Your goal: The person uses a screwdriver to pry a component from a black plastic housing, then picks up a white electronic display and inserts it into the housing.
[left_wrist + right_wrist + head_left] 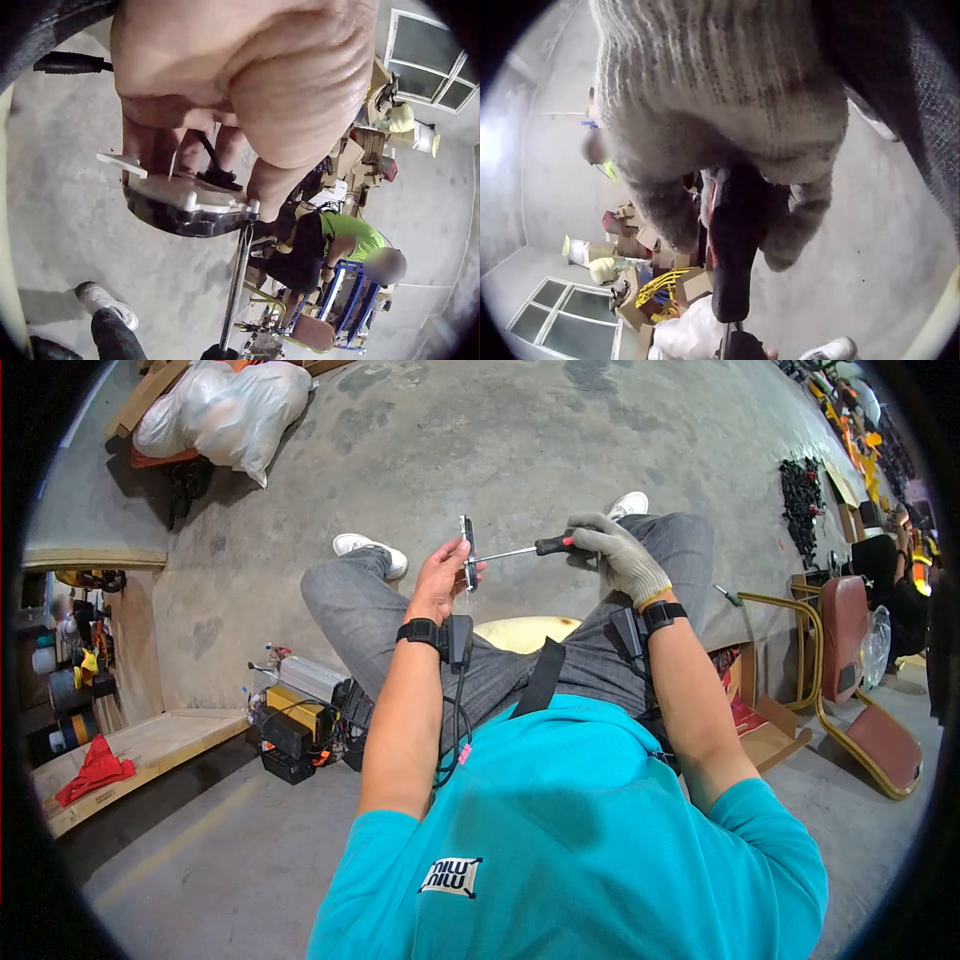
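My bare left hand (438,578) holds a small black-and-white part (471,560) upright between thumb and fingers, in front of my lap. In the left wrist view the part (180,214) has a curved black rim, a pale inner side and a white tab sticking out. My right hand (625,560), in a grey knit glove, grips a screwdriver with a black and red handle (553,546). Its metal shaft (237,289) reaches the end of the part near my left thumb. The right wrist view shows the gloved fingers around the handle (733,259).
A wooden bench edge (150,760) with a red cloth stands at left, beside a pile of electrical parts (300,705). White bags (225,415) lie at upper left. A chair (845,640) and an open cardboard box (770,730) are at right. Another person (345,247) bends in the background.
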The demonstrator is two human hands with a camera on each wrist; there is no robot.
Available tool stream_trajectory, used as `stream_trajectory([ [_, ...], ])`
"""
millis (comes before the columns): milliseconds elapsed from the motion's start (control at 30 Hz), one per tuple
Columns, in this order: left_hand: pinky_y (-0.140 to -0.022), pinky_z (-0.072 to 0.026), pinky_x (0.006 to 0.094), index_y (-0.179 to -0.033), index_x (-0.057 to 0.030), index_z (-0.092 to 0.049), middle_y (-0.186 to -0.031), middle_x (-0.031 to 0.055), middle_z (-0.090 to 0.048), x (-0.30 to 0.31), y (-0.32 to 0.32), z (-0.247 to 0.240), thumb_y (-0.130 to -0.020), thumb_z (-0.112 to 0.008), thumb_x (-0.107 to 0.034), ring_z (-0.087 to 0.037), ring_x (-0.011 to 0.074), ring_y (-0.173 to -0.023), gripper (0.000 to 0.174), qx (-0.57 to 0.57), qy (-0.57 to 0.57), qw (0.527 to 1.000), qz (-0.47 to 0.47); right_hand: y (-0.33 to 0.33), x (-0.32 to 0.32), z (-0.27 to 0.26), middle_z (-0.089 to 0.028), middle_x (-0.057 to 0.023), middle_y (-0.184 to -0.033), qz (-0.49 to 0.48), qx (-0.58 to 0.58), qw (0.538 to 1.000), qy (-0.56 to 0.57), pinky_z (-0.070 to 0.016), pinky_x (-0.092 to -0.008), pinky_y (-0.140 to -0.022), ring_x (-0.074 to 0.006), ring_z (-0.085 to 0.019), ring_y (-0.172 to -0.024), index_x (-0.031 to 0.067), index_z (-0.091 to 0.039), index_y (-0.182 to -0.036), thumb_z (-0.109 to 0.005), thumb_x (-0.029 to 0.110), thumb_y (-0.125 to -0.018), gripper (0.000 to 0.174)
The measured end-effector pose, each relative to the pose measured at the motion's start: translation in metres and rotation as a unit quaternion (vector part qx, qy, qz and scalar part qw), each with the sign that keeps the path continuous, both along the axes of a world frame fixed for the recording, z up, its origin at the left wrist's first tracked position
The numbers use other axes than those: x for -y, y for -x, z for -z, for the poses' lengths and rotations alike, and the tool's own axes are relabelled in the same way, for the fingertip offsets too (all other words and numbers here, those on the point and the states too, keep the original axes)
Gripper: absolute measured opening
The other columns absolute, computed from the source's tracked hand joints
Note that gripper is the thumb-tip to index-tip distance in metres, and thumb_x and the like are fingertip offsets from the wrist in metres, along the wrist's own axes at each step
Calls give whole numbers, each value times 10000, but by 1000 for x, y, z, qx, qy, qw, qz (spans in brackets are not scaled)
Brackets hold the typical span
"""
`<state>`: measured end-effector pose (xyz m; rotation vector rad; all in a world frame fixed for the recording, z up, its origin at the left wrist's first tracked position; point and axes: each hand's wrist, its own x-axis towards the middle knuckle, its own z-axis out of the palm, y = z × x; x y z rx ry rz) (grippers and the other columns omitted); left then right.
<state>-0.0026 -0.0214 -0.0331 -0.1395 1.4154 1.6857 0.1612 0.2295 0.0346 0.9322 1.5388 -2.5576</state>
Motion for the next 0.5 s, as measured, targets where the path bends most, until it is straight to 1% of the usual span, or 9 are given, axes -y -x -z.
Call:
stream_trajectory([
  [33, -719, -581, 306, -1383, -23, -481, -1042, 40, -643, 0, 0, 0, -937, -692, -306, -698, 182, -891, 569, 0, 0, 1000, 0, 0, -3, 6, -594, -83, -1011, 0, 0, 1000, 0, -565, -276, -724, -157, -630, -818, -5, -557, -1220, -630, 103, -915, 331],
  [100, -716, -581, 306, -1379, -21, -483, -1042, 42, -643, 0, 0, -1, -939, -690, -304, -697, 183, -891, 563, -1, -1, 1000, -1, 3, -9, 15, -596, -80, -1028, -111, 117, 986, -30, -566, -283, -751, -162, -626, -816, 2, -562, -1224, -639, 131, -919, 340],
  [133, -712, -582, 307, -1376, -19, -486, -1042, 43, -642, 0, 0, -1, -940, -688, -301, -697, 184, -892, 557, -3, -1, 1000, -1, 2, -8, 14, -596, -80, -1028, -111, 117, 987, -30, -566, -283, -751, -162, -626, -816, 2, -562, -1224, -639, 131, -919, 340],
  [200, -711, -583, 308, -1373, -18, -488, -1042, 44, -643, 1, -1, -2, -942, -686, -298, -698, 185, -892, 550, -2, -3, 1000, -5, 0, -5, 9, -606, -72, -996, -70, 98, 991, -49, -566, -291, -714, -150, -619, -769, 14, -586, -1185, -625, 204, -940, 312],
  [233, -709, -584, 309, -1370, -17, -491, -1043, 44, -643, 1, -2, -1, -944, -683, -294, -698, 187, -892, 543, 0, -5, 1000, -9, 1, -2, 9, -606, -72, -996, -71, 98, 991, -49, -566, -291, -714, -150, -619, -769, 14, -586, -1185, -625, 204, -940, 312],
  [300, -711, -586, 310, -1368, -17, -493, -1047, 45, -643, 0, 0, -1, -944, -683, -290, -699, 188, -891, 540, 0, -4, 1000, -5, 2, 5, 7, -614, -60, -929, 9, -1, 997, -74, -552, -288, -614, -130, -604, -686, 23, -605, -1139, -590, 291, -965, 320],
  [400, -713, -587, 312, -1366, -18, -495, -1053, 47, -645, 0, 0, 0, -944, -683, -287, -700, 190, -892, 535, 0, -5, 1000, -3, 1, 9, -6, -609, -68, -948, 26, 29, 998, -44, -553, -281, -624, -131, -610, -733, 20, -611, -1107, -597, 279, -960, 298],
  [433, -713, -588, 312, -1365, -19, -496, -1057, 48, -646, 0, -1, 0, -943, -683, -287, -700, 190, -893, 534, 1, -7, 1000, -3, 1, 3, 2, -609, -68, -948, 26, 29, 998, -44, -553, -281, -624, -131, -610, -733, 20, -611, -1107, -597, 279, -960, 298],
  [500, -714, -587, 313, -1365, -19, -496, -1058, 48, -647, 0, 0, 0, -943, -683, -287, -700, 191, -892, 534, 1, -5, 1000, -4, 0, -11, 18, -578, -84, -1049, -133, 147, 980, -22, -564, -276, -761, -150, -609, -889, 17, -605, -1116, -645, 222, -931, 278],
])
